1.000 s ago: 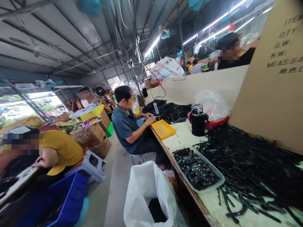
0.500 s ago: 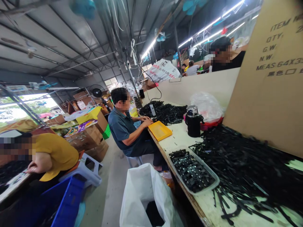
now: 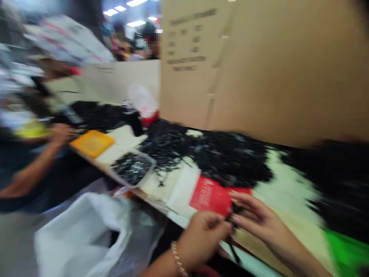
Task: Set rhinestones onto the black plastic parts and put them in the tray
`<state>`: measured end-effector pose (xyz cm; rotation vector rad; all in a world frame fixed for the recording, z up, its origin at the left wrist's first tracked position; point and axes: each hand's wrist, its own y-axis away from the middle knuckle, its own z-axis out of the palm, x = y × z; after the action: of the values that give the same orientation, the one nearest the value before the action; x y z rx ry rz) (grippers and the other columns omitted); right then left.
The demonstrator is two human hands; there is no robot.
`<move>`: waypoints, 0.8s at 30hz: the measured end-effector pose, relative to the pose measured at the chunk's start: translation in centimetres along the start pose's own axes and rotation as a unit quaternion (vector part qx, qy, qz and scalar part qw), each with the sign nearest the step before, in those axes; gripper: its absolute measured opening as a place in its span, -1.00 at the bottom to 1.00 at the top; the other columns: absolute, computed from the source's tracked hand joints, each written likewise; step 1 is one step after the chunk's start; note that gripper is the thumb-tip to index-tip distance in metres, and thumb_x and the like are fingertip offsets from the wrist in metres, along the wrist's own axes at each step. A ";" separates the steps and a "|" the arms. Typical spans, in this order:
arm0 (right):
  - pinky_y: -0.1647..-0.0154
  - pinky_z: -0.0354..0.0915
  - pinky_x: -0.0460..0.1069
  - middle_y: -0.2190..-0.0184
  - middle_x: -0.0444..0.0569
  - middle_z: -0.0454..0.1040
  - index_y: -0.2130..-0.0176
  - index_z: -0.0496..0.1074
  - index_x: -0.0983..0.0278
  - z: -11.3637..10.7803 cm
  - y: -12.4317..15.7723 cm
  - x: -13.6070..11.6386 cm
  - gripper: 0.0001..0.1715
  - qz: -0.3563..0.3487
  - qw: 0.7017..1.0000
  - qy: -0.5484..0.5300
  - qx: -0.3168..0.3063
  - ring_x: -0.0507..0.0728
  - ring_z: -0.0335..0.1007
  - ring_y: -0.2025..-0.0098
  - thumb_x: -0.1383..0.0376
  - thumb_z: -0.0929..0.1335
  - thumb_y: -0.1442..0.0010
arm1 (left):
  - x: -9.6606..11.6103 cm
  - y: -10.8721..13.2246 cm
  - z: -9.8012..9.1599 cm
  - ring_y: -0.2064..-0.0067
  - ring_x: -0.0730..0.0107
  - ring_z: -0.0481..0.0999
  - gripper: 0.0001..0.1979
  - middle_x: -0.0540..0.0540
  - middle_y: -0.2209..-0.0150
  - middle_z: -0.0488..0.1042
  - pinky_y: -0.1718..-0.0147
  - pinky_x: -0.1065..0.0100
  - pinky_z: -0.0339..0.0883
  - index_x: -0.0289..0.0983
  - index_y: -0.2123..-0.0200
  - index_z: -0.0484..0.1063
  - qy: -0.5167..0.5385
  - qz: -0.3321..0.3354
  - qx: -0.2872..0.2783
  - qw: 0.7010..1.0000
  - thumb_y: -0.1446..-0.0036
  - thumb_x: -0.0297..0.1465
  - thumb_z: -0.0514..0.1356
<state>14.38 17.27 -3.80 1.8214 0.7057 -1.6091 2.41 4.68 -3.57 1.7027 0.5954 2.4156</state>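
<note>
Low in the view, both my hands meet over the table's front edge around a thin black strip [image 3: 234,248]. My left hand [image 3: 201,234], with a beaded bracelet at the wrist, pinches the strip. On its right, my right hand [image 3: 255,217] has thumb and fingers closed on the strip's upper part. One end of the strip hangs down below the hands. Just behind them lies a red and white packet [image 3: 211,196] on the table. A large heap of black strips [image 3: 230,157] spreads behind the packet. Motion blur hides fine detail.
A clear tub of black parts [image 3: 134,169] and an orange tray [image 3: 92,143] stand to the left. A white sack [image 3: 80,231] is below the table edge. A tall cardboard sheet [image 3: 259,69] rises behind. A person's arm [image 3: 34,165] reaches in at the far left.
The view has swung right and down. Both my hands, the black strip and the red packet now show; the neighbouring person, tray and tub have shifted left in view.
</note>
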 end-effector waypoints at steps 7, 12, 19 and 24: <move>0.25 0.33 -0.16 0.19 -0.07 0.43 0.00 0.41 0.26 -2.6 3.6 0.4 -0.45 -0.031 0.986 -0.161 -0.021 0.00 0.39 0.29 0.22 0.56 -0.05 | 1.1 -0.4 1.9 0.29 0.34 0.45 -0.52 -0.17 0.31 0.51 0.49 0.54 0.39 -0.37 0.30 0.54 -0.006 -0.047 -0.045 0.998 0.09 -0.04 0.38; 0.23 0.31 -0.18 0.23 -0.08 0.45 0.01 0.41 0.29 -2.9 6.2 0.2 -0.49 -0.044 0.981 -0.188 -0.001 -0.01 0.40 0.27 0.26 0.54 -0.07 | 0.7 0.6 3.9 0.30 0.34 0.44 -0.51 -0.18 0.30 0.52 0.51 0.52 0.41 -0.36 0.31 0.56 -0.002 -0.064 -0.050 0.997 0.16 -0.06 0.42; 0.22 0.30 -0.18 0.28 -0.10 0.45 0.02 0.42 0.29 -4.0 6.6 0.6 -0.53 -0.048 0.980 -0.193 -0.015 -0.01 0.41 0.25 0.27 0.53 -0.10 | 0.3 0.5 4.7 0.24 0.26 0.46 -0.50 -0.19 0.27 0.52 0.49 0.50 0.43 -0.34 0.28 0.56 0.006 -0.077 -0.054 0.996 0.17 -0.06 0.44; 0.17 0.32 -0.15 0.26 -0.09 0.45 -0.02 0.35 0.28 -3.9 6.7 1.3 -0.47 -0.047 0.976 -0.214 -0.003 0.00 0.41 0.24 0.27 0.52 -0.09 | 0.2 -0.3 4.4 0.30 0.35 0.43 -0.56 -0.18 0.31 0.51 0.52 0.58 0.35 -0.35 0.32 0.56 -0.010 -0.076 -0.087 0.993 0.08 -0.08 0.40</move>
<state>22.03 15.59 -4.19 1.3817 0.6024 -1.9713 6.36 6.07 -2.19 1.5520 0.4774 2.2704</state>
